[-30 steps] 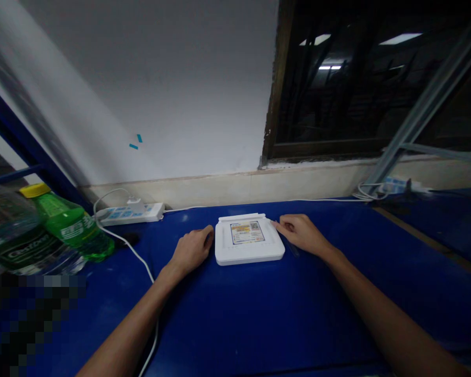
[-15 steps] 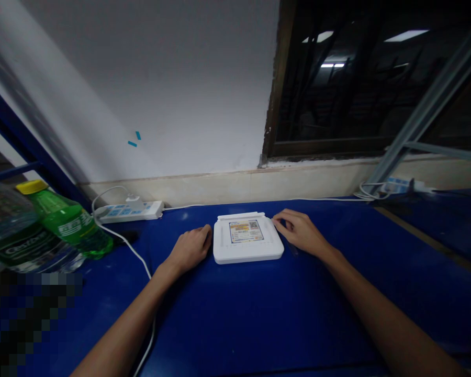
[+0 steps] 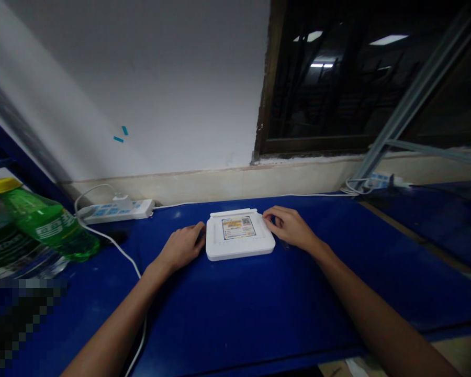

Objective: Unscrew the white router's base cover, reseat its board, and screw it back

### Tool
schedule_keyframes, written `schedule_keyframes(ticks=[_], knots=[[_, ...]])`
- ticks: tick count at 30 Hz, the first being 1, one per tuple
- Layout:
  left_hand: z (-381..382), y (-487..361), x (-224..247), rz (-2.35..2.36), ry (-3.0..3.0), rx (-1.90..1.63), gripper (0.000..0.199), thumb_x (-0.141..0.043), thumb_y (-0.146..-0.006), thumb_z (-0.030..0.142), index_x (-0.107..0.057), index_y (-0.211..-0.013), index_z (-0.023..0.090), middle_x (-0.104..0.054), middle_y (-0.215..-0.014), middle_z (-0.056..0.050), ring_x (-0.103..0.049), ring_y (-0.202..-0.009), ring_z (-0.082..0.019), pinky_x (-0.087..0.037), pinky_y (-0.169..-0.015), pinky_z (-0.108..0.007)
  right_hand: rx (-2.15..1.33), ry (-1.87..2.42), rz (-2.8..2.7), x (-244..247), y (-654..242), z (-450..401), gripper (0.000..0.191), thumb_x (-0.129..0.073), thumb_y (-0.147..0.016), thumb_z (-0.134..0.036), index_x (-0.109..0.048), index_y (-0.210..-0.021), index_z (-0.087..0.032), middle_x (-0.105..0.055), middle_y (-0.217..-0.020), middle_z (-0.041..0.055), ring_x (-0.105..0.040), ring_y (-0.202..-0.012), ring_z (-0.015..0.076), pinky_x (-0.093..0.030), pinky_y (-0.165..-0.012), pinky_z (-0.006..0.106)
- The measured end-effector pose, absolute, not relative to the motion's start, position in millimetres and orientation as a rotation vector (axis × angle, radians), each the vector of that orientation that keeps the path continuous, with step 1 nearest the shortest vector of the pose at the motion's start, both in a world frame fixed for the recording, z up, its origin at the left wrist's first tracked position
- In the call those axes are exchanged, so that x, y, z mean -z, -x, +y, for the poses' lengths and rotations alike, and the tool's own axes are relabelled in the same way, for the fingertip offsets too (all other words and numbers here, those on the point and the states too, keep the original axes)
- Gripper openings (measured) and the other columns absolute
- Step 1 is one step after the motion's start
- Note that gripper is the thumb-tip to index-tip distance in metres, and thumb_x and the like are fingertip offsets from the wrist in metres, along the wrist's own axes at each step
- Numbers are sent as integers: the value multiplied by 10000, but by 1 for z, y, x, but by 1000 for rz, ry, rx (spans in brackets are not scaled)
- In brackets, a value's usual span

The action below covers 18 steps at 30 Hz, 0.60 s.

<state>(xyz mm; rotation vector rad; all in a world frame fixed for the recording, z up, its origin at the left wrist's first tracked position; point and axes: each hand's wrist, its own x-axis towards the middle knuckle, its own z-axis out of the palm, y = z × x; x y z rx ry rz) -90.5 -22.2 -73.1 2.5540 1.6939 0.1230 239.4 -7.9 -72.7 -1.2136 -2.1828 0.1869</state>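
Note:
A white router [image 3: 240,252] lies flat on the blue tabletop, with a printed label [image 3: 238,228] and QR code on its upper face. Along its back edge runs a white antenna bar [image 3: 233,212]. My left hand [image 3: 183,245] rests at the router's left side, fingers curled and thumb against the edge; its fingertips are partly hidden. At the back right corner, my right hand [image 3: 290,226] has thumb and forefinger drawn together on the router's edge, the other fingers bent under. Below that palm is a small dark patch I cannot make out.
At left stand a green bottle with a yellow cap [image 3: 49,222] and a larger clear bottle [image 3: 8,241]. A white power strip [image 3: 120,210] with a plugged-in charger sits by the wall. Its white cable [image 3: 129,256] passes under my left forearm. Another power strip [image 3: 379,180] lies far right.
The whole view has shifted slightly, so everything sits further left. Both hands stay at the router's sides, and the router keeps its place on the table.

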Motion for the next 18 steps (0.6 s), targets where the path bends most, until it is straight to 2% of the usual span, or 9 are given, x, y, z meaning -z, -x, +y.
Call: schedule_keyframes(ticks=[6, 10, 18], knots=[[-23, 90, 75, 1700, -2561, -122, 231, -402, -978, 335, -506, -1147, 216, -705, -1049, -120, -696, -922, -308, -484, -731, -371, -228, 1240, -2147, 71, -239, -9, 232, -493, -964, -342, -671, -1055, -225, -710, -857, 21, -541, -576, 121, -413, -589, 254], [-22, 90, 77, 1706, -2568, -126, 247, -406, -976, 341, -497, -1170, 219, -705, -1048, -118, -697, -916, -316, -488, -731, -380, -230, 1224, -2175, 70, -240, -9, 245, -522, -960, -394, -696, -966, -221, -705, -814, 17, -567, -623, 134, -414, -613, 258], [-23, 91, 77, 1691, -2581, -142, 242, -396, -981, 352, -492, -1164, 227, -698, -1073, -106, -697, -919, -305, -491, -727, -369, -180, 1223, -2198, 69, -240, -10, 248, -483, -959, -313, -705, -993, -207, -684, -830, 35, -545, -588, 126, -413, -606, 273]])
